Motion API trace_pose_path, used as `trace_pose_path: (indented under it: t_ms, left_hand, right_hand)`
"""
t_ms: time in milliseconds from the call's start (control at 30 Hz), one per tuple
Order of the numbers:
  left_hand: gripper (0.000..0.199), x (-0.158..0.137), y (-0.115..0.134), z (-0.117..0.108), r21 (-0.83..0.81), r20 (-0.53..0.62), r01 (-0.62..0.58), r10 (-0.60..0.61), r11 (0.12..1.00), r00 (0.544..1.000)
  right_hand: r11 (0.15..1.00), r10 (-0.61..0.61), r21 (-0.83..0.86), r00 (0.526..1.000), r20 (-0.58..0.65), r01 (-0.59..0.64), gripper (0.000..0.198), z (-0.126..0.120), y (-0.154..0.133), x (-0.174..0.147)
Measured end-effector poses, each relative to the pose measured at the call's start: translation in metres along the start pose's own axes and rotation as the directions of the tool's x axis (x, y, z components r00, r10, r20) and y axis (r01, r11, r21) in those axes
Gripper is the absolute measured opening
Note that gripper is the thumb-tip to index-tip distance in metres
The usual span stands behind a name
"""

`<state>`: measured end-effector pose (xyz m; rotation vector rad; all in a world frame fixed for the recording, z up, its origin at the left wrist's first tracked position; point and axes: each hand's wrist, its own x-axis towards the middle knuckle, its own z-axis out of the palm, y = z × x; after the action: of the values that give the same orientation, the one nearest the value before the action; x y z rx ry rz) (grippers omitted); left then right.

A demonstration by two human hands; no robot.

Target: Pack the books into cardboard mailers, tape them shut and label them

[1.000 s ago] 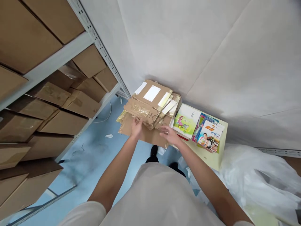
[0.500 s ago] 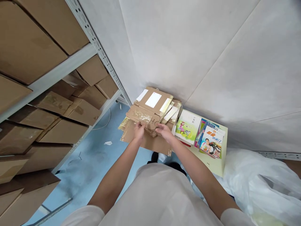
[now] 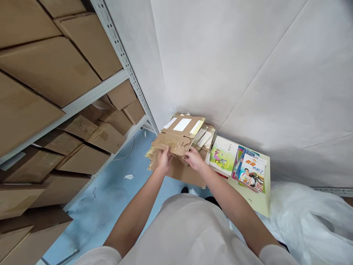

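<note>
A flattened cardboard box (image 3: 172, 142) lies across the front of a pile, its near edge tilted up between my two hands. My left hand (image 3: 164, 159) is closed on its near left edge, thumb on top and fingers beneath. At the near right corner my right hand (image 3: 193, 158) pinches the same piece. Behind it, a brown cardboard sheet with white labels (image 3: 190, 124) rests on the pile. Below sits a wider cardboard sheet (image 3: 184, 174) with shiny tape on its edges. The pile's lower layers are partly hidden by my hands.
Right of the pile, a pale yellow surface (image 3: 257, 204) bears a picture book (image 3: 224, 154) and several magazines (image 3: 251, 172). White plastic bags (image 3: 309, 221) bulge at the lower right. Metal shelves (image 3: 93, 92) with cardboard boxes (image 3: 66, 70) stand left. A paper scrap (image 3: 128, 177) lies on the blue floor.
The view has tilted, so everything sits slightly lower and further right. The flattened box's near edge has lifted, and my left hand has shifted its grip from its top to its edge.
</note>
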<state>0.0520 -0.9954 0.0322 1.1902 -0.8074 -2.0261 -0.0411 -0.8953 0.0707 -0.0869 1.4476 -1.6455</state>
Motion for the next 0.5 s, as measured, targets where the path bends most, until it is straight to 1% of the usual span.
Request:
trace_pose_path:
  t_ms: [67,133,167,200,233,300,367,400,433,467,500]
  left_hand:
    - [0.027,-0.001,0.01,0.002,-0.096,-0.004,0.02,-0.02,0.995,1.0]
    - [0.028,-0.003,0.016,0.004,-0.137,-0.025,-0.043,0.04,0.99,0.999]
    - [0.032,-0.004,0.017,0.004,-0.138,-0.023,-0.082,0.08,0.987,0.997]
    - [0.036,-0.005,0.017,0.003,-0.128,-0.007,-0.114,0.114,0.985,0.993]
    - [0.04,-0.007,0.016,0.002,-0.111,0.019,-0.138,0.141,0.984,0.99]
    - [0.044,-0.01,0.016,0.0,-0.059,0.083,-0.165,0.169,0.985,0.982]
    - [0.046,-0.015,0.017,0.002,0.012,0.164,-0.158,0.154,0.987,0.974]
    - [0.047,-0.018,0.018,0.004,0.059,0.214,-0.14,0.125,0.988,0.969]
    - [0.048,-0.022,0.018,0.009,0.117,0.27,-0.113,0.078,0.987,0.96]
    - [0.048,-0.027,0.017,0.016,0.186,0.332,-0.084,0.018,0.979,0.943]
    - [0.048,-0.033,0.015,0.024,0.261,0.397,-0.062,-0.048,0.963,0.917]
  right_hand:
    - [0.998,-0.019,0.059,0.996,0.086,0.014,0.033,-0.002,0.004,-0.016]
    - [0.999,-0.012,0.053,0.988,0.153,0.004,0.038,-0.01,0.015,-0.031]
    - [1.0,-0.004,0.016,0.987,0.16,0.001,0.04,-0.017,0.022,-0.037]
    - [1.0,-0.002,-0.025,0.99,0.142,0.006,0.041,-0.026,0.029,-0.043]
    - [0.998,-0.012,-0.064,0.995,0.099,0.019,0.043,-0.036,0.035,-0.049]
    - [0.99,-0.07,-0.126,0.997,-0.042,0.064,0.05,-0.065,0.044,-0.063]
    - [0.976,-0.158,-0.183,0.967,-0.2,0.121,0.057,-0.103,0.048,-0.083]
    - [0.964,-0.206,-0.22,0.944,-0.257,0.15,0.058,-0.124,0.047,-0.096]
    - [0.946,-0.266,-0.267,0.906,-0.329,0.181,0.057,-0.146,0.046,-0.111]
    - [0.927,-0.325,-0.316,0.854,-0.406,0.202,0.056,-0.168,0.043,-0.128]
    - [0.907,-0.38,-0.362,0.791,-0.479,0.216,0.056,-0.19,0.041,-0.147]
